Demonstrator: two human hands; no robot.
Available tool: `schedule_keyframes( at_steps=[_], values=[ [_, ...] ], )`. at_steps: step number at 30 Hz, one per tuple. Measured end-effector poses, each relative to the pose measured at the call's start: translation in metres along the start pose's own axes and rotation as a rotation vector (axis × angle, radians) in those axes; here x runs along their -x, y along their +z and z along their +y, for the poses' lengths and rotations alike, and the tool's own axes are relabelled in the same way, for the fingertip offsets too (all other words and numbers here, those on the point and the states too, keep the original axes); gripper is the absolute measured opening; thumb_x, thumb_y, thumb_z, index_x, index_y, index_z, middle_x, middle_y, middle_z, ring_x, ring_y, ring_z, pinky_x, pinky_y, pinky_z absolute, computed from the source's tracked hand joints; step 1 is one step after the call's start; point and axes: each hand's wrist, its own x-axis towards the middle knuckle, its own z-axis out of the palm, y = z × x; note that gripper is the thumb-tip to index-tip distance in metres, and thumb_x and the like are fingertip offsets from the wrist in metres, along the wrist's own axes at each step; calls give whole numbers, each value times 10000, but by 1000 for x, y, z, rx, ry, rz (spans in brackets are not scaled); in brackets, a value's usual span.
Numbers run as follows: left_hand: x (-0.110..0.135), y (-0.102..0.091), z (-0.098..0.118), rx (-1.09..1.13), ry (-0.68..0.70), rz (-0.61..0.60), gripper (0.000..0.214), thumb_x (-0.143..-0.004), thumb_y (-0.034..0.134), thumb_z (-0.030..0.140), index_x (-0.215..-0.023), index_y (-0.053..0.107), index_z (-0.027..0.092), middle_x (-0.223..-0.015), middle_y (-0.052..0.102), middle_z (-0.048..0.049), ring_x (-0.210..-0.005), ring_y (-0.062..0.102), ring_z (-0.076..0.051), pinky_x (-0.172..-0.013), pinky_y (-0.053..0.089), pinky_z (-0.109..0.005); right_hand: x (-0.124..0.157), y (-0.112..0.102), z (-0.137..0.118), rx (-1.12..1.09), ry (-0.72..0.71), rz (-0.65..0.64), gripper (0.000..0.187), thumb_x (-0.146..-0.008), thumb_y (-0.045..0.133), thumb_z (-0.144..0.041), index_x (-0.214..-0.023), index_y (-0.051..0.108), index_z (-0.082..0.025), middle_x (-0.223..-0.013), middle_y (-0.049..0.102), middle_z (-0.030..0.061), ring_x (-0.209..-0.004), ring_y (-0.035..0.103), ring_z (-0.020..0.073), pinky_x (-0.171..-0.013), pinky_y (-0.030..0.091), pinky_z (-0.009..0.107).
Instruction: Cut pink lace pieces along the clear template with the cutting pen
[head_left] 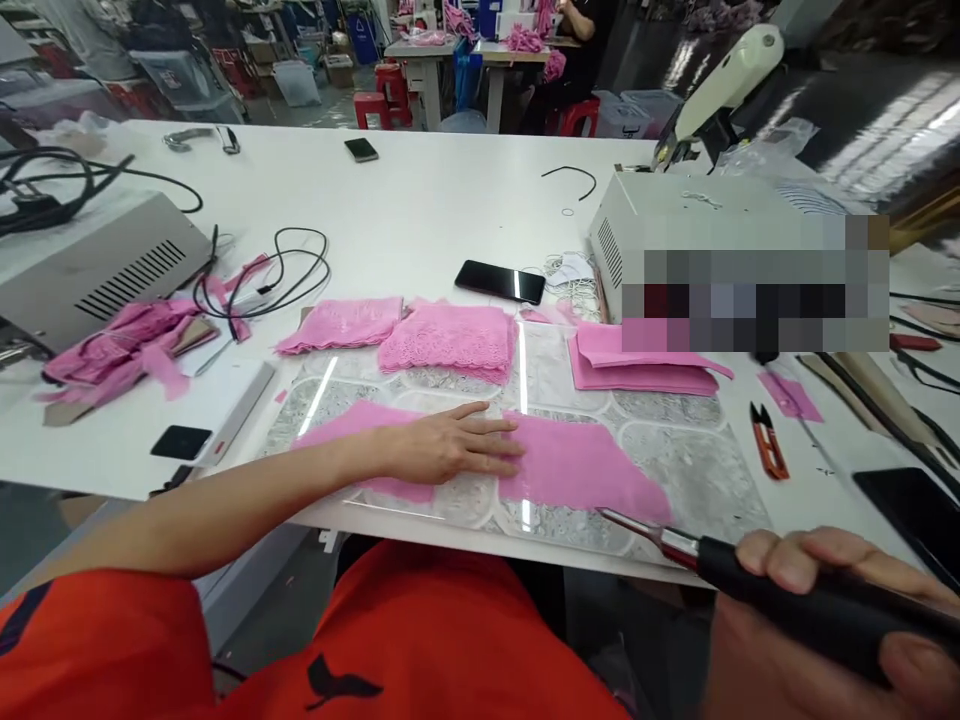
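Observation:
My left hand [448, 443] lies flat with its fingers spread, fingertips on the left edge of a pink fabric piece [577, 462]. Beneath my wrist and forearm, another pink piece [360, 425] is partly hidden. My right hand [840, 610] is closed around a pen-shaped tool [780, 585] with a thick black handle and a slim metal tip. That tip is at the lower right edge of the pink piece; whether it touches I cannot tell. Both pieces rest on a clear patterned mat [675, 470]. Farther back are pink lace pieces [450, 338] and a folded pink stack [641, 375].
Grey metal boxes stand at left [120, 260] and right [675, 215], the right one partly pixelated. Orange thread snips [768, 442] lie near my right hand. Phones [500, 282], loose cables [281, 285] and a white box [232, 400] are on the table. A person [574, 60] sits beyond.

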Motion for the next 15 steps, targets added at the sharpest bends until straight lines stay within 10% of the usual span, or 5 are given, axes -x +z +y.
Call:
schedule_keyframes(
  at_steps=[15],
  values=[
    [-4,7,5,-80,13,50,577,-901,432,32,-1392,489,328,-1505,403,13,-1459,242,-204,-1221,104,-488,35,54,20,-147,4,-435,228,-678,563,-263,-873,630,-168,-803,577,17,-525,512,96,-464,453,290]
  ],
)
